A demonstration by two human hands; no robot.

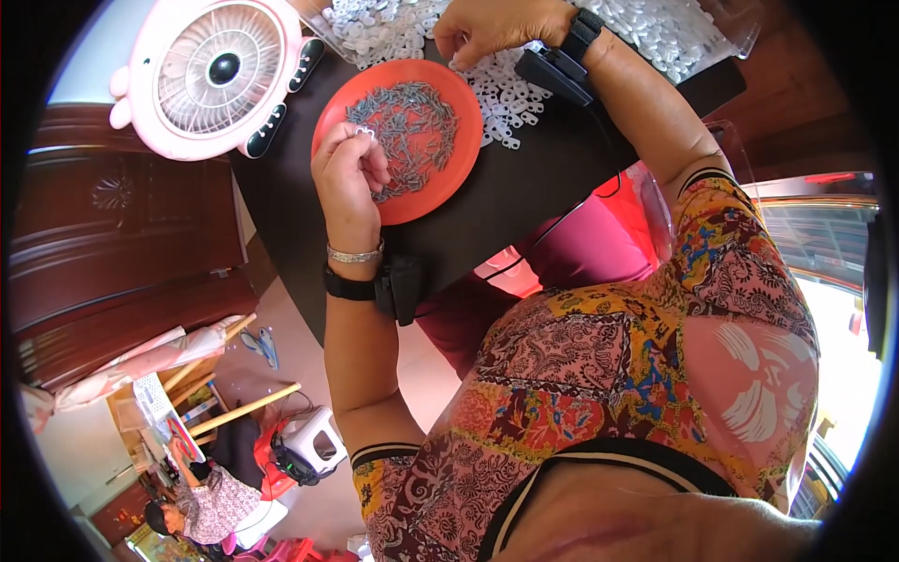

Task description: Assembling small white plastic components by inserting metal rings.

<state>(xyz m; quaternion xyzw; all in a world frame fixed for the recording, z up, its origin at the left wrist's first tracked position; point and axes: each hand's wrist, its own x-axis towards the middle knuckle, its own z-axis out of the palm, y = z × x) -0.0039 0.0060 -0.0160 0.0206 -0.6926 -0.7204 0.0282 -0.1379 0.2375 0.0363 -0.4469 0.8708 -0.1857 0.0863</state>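
A round red plate (471,126) on the dark table holds many small grey metal screws (417,122). Over the plate's left side, my left hand (348,178) is closed, pinching a small white plastic clip (366,132) between thumb and forefinger. My right hand (501,28) is beyond the plate's far right rim, its fingers bent together at the edge of a spread of flat white plastic clips (510,103). A bit of white shows at its fingertips, but I cannot make out what they grip.
A pink and white animal-shaped fan (223,67) stands at the table's far left corner. More white clips (379,33) are heaped along the far side, some in a clear bag (693,42). A dark cable (552,228) crosses the near edge. Another person (211,496) sits at the lower left.
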